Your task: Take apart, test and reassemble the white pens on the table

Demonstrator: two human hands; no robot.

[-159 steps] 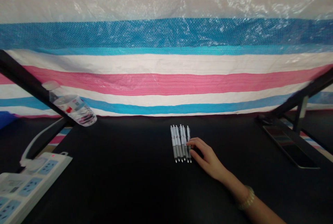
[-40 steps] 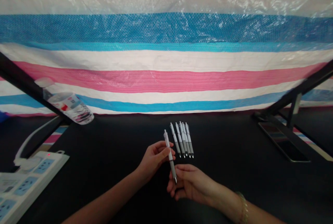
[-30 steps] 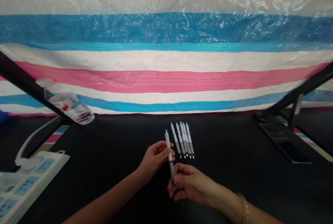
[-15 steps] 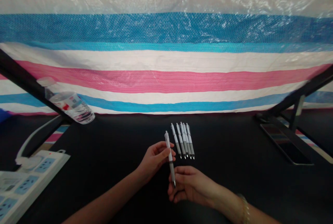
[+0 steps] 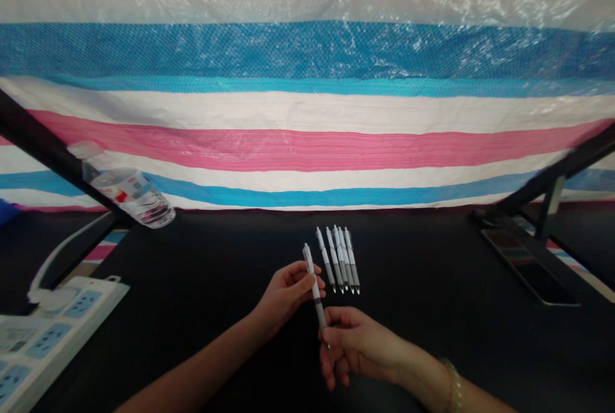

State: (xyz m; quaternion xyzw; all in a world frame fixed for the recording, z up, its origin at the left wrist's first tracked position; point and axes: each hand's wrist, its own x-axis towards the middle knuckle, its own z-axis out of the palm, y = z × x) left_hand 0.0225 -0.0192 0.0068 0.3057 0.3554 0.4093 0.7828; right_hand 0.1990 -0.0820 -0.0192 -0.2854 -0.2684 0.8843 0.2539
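Note:
A white pen with a grey grip (image 5: 315, 289) is held tilted above the black table, its clip end up and its tip toward me. My left hand (image 5: 288, 289) pinches its white barrel between thumb and fingers. Near the tip, my right hand (image 5: 358, 342) has thumb and index finger closed on the grey grip, with the other fingers loosely curled below. Just beyond the hands, several like pens (image 5: 340, 260) lie side by side on the table, tips toward me.
A white power strip (image 5: 57, 330) with a plugged cable lies at the left. A clear water bottle (image 5: 139, 198) is at the back left. On the right a dark phone (image 5: 528, 266) lies by a black metal bar. A striped sheet (image 5: 307, 150) hangs behind the black table (image 5: 216, 259).
My right hand has shifted slightly right, and its thumb now presses on the pen's grey grip near the tip. The left hand keeps its hold; the lying pens have not moved.

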